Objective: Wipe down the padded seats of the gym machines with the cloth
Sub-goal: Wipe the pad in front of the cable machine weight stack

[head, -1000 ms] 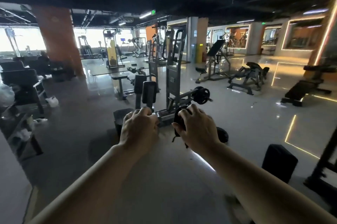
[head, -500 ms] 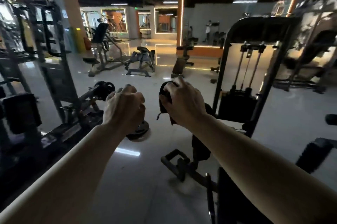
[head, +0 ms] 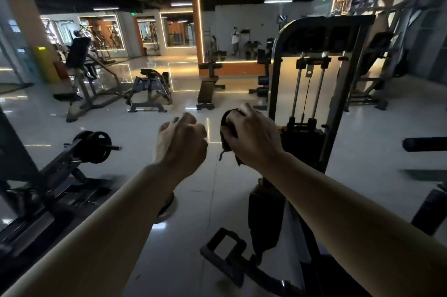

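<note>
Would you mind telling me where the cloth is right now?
The cloth is bunched in the right hand, held up mid-frame, just left of the weight-stack machine.

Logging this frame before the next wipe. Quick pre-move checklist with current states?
1. Cloth in hand: ok, right hand grips the dark cloth.
2. Left hand free: ok, fingers curled, holding nothing.
3. Cloth on a pad: not ok, it is held in the air above the floor.
4. Nearest padded part: ok, dark pad of the cable weight-stack machine sits below the right forearm.
5. Pad's condition: cannot tell, too dark.
</note>
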Tool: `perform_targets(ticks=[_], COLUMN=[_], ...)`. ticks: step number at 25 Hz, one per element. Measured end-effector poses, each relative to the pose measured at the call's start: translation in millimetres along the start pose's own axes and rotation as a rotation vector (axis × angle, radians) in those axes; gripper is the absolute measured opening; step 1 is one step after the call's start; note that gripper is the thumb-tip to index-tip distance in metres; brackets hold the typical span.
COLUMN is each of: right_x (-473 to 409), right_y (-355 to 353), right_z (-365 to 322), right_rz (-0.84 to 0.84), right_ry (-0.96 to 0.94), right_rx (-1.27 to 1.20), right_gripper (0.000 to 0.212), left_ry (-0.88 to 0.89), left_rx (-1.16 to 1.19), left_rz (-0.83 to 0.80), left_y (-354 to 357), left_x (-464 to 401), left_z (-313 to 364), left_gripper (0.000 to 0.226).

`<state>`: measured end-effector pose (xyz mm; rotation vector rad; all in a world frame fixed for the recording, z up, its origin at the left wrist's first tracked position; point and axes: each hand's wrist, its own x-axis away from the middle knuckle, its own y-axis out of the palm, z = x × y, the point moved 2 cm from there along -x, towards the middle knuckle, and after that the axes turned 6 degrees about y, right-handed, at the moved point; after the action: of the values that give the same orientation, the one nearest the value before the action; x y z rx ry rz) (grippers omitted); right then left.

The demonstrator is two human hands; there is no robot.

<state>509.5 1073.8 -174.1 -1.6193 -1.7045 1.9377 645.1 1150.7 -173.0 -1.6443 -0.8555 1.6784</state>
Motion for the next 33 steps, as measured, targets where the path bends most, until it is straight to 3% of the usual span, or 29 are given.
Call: perform_targets(ticks=[7,15,23,33], right_x=[-75,-101,-53,30], right_y=[67,157,247,325], right_z=[29,83,146,212], right_rz=[0.039,0.050,0.068,0.291], right_ry=[0.072,0.355,0.488,0.381], right_rx=[0.063,0.222,0.343,0.419], right_gripper=[0.035,0.027,0.022,0.016], left_ry=[0.069,0.270,0.453,0.538], left_rx=[0.126,0.354,0.471,0.462], left_rz=[0.006,-0.133,-0.270,-0.175], left_y=[78,223,361,480], left_x=[-87,-150,-137,-86], left_z=[-52,-89,-47,-2], left_gripper=[0.017,0.017,0.022,0.025])
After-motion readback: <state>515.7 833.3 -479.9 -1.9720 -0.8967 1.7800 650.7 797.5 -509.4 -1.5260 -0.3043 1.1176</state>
